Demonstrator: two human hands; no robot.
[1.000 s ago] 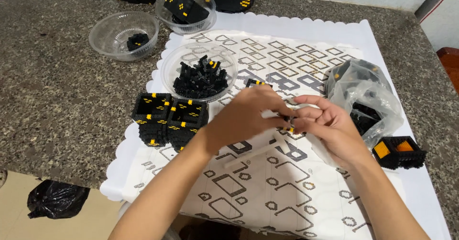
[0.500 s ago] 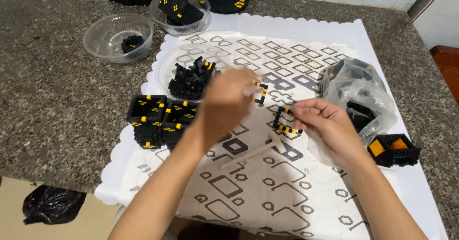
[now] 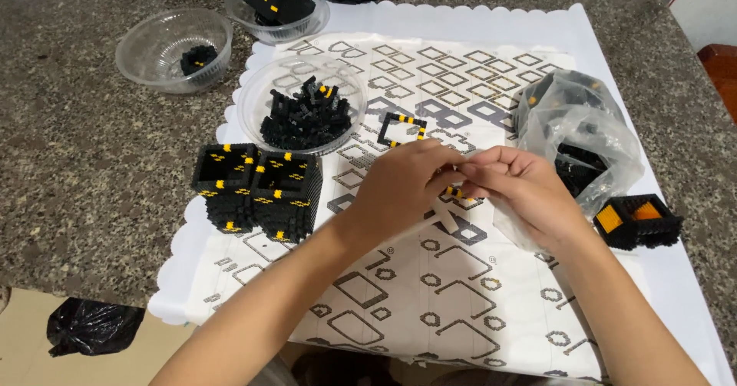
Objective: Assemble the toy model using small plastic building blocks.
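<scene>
A speckled stone table (image 3: 69,194) carries a white patterned sheet (image 3: 430,294) with a scalloped edge. On the sheet's right lies a crumpled clear bag (image 3: 583,136) of black pieces, with a black-and-orange block (image 3: 637,221) just beside it. At the left stands a stack of black-and-yellow square frames (image 3: 257,190); behind it, a clear bowl (image 3: 301,103) holds loose black pieces. At the centre, the left hand (image 3: 399,190) and right hand (image 3: 530,190) meet, fingertips pinched together on a small black-and-yellow piece (image 3: 456,194), mostly hidden between them.
</scene>
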